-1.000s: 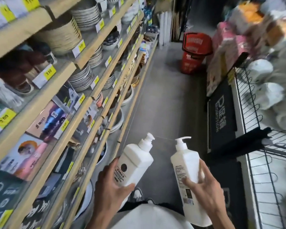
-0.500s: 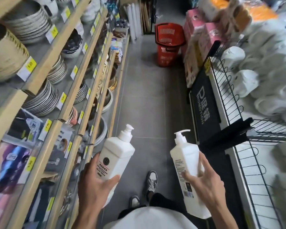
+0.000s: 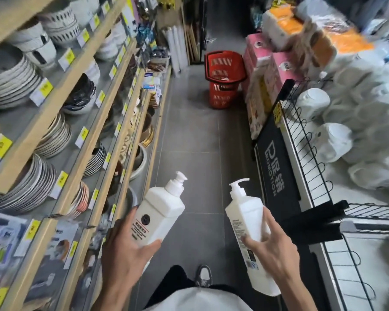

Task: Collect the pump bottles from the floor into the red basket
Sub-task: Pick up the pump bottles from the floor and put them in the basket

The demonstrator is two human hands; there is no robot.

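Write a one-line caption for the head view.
Left hand holds the left pump bottle, right hand the right pump bottle; red basket stands ahead in the aisle.

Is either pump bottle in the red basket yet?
No: the left hand holds the left bottle, the right hand the right bottle, and the red basket stands far down the aisle.

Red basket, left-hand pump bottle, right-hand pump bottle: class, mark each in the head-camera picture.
red basket (image 3: 222,95), head view, lower mesh wall.
left-hand pump bottle (image 3: 164,205), head view, plain white upper body.
right-hand pump bottle (image 3: 245,214), head view, upper body.
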